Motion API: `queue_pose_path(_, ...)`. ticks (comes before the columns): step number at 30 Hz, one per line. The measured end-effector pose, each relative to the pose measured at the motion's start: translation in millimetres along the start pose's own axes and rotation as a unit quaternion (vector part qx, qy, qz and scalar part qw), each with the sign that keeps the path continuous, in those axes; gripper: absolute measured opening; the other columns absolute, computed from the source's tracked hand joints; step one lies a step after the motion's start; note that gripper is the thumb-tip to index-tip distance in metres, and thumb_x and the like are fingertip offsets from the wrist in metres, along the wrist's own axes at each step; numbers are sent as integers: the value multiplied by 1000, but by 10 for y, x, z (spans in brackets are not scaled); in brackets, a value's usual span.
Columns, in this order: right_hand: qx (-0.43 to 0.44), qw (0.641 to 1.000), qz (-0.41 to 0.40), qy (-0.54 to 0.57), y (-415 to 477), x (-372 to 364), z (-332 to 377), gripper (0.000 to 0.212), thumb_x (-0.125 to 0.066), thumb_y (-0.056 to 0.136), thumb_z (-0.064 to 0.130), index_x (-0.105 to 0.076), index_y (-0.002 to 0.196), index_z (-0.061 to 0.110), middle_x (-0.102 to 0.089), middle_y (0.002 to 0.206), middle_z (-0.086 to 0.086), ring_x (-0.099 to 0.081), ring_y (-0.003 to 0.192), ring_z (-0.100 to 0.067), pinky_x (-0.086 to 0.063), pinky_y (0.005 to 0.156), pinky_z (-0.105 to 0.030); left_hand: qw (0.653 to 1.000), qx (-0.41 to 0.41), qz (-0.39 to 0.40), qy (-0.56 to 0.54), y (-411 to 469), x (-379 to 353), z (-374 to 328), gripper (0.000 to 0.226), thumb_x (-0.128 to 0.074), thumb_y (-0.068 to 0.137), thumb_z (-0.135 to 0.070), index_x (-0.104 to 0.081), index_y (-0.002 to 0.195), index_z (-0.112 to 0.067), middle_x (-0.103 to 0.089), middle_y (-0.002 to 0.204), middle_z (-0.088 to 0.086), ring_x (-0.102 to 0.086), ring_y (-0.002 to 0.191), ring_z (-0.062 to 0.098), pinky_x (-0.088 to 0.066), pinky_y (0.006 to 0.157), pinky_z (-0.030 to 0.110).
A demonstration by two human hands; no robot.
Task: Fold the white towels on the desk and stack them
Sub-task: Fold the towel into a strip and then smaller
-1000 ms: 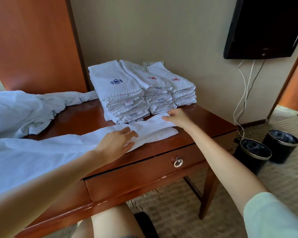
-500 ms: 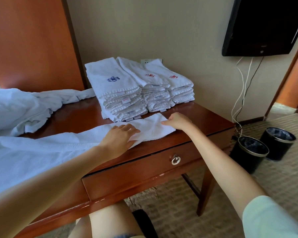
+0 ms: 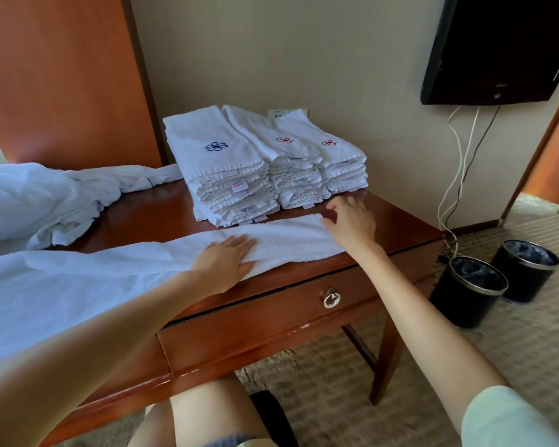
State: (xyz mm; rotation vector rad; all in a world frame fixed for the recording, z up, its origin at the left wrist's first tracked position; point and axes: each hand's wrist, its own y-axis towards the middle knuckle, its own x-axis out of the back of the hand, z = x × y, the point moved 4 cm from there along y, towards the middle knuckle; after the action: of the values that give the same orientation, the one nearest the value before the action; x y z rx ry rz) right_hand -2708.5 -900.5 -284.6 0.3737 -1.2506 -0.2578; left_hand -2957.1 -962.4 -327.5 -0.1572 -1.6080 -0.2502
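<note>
A long white towel (image 3: 284,240) lies lengthwise along the front of the wooden desk (image 3: 149,221). My left hand (image 3: 223,262) presses flat on its middle with straight fingers. At the towel's right end my right hand (image 3: 352,221) has its fingertips on the far corner, fingers spread and bent. Behind the towel, against the wall, stand three stacks of folded white towels: one with a blue emblem (image 3: 217,156) and two with red emblems (image 3: 284,146) (image 3: 333,150).
Crumpled white linen (image 3: 36,201) is heaped at the desk's left. A drawer with a ring pull (image 3: 331,300) sits below the front edge. Two black bins (image 3: 471,291) (image 3: 526,272) stand on the carpet to the right, under a wall television (image 3: 504,50) with dangling cables.
My left hand has flattened onto the towel. My right hand has stayed at the towel's far right corner, its fingers now spread. The towel lies smoother.
</note>
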Motion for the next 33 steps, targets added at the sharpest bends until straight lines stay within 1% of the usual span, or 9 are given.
queue_pose_path(4, 148, 969, 159, 120, -152, -270, 519, 47, -35, 102, 47, -45, 143, 26, -36, 153, 4, -28, 142, -16, -24, 110, -32, 1000, -2, -16, -16, -42, 33, 22, 54, -37, 102, -39, -22, 153, -30, -19, 160, -6, -20, 146, 16, -19, 118, 34)
queue_pose_path(7, 178, 944, 273, 53, -317, -554, 545, 54, -25, 102, 53, -23, 153, 33, -9, 162, 10, -4, 149, -9, -5, 119, -34, 998, 26, -58, -17, -170, 151, 323, 50, -45, 97, -22, -38, 146, -30, -37, 152, -8, -38, 137, 16, -33, 105, 29)
queue_pose_path(12, 134, 937, 321, -11, -165, -461, 571, 56, -32, 102, 50, -24, 153, 30, -18, 161, 6, -29, 143, -17, -29, 113, -33, 973, 210, -92, -1, -984, 372, 1643, 41, -53, 91, -7, -58, 129, -23, -58, 130, 0, -56, 116, 26, -45, 84, 32)
queue_pose_path(15, 157, 954, 251, -44, -139, -308, 1070, 48, -42, 100, 44, -42, 145, 25, -45, 147, 0, -49, 127, -21, -42, 98, -33, 954, 274, -116, 41, -1581, 513, 2306, 30, -60, 91, -15, -64, 120, -20, -62, 127, 3, -59, 112, 28, -43, 90, 34)
queue_pose_path(18, 253, 943, 194, 100, -404, -241, 1952, 41, -49, 95, 51, -56, 130, 31, -53, 136, 7, -50, 122, -15, -40, 89, -29, 946, 286, -110, 102, -1836, 596, 2613, 32, -61, 92, -20, -60, 125, -22, -57, 133, 3, -52, 121, 24, -36, 102, 36)
queue_pose_path(22, 356, 903, 214, 112, -811, -537, 3144, 51, -54, 90, 56, -54, 133, 28, -54, 132, 8, -52, 118, -14, -40, 90, -29, 954, 263, -119, 82, -1885, 587, 2728, 48, -58, 93, -21, -47, 140, -22, -49, 141, 6, -47, 126, 24, -44, 100, 37)
queue_pose_path(26, 332, 914, 214, 95, -858, -894, 3856, 61, -53, 90, 59, -48, 139, 22, -53, 134, 0, -49, 122, -21, -45, 91, -34, 936, 310, -156, 62, -1990, 520, 2961, 49, -55, 92, -41, -47, 139, -27, -51, 140, 3, -49, 125, 24, -41, 100, 38)
queue_pose_path(30, 271, 929, 227, 111, -779, -1126, 4239, 64, -41, 90, 69, -65, 108, 12, -59, 109, -7, -53, 108, -30, -45, 74, -34, 899, 387, -203, -27, -2158, 359, 3199, 67, -61, 85, -54, -45, 140, -19, -49, 140, 6, -43, 130, 25, -39, 103, 41)
queue_pose_path(33, 227, 928, 245, 165, -731, -1238, 4422, 62, -39, 91, 69, -40, 61, 15, -40, 70, -4, -50, 84, -27, -27, 53, -29, 885, 399, -233, -55, -2164, 305, 3263, 75, -64, 84, -51, -37, 146, -17, -35, 151, 9, -31, 139, 26, -29, 112, 42)
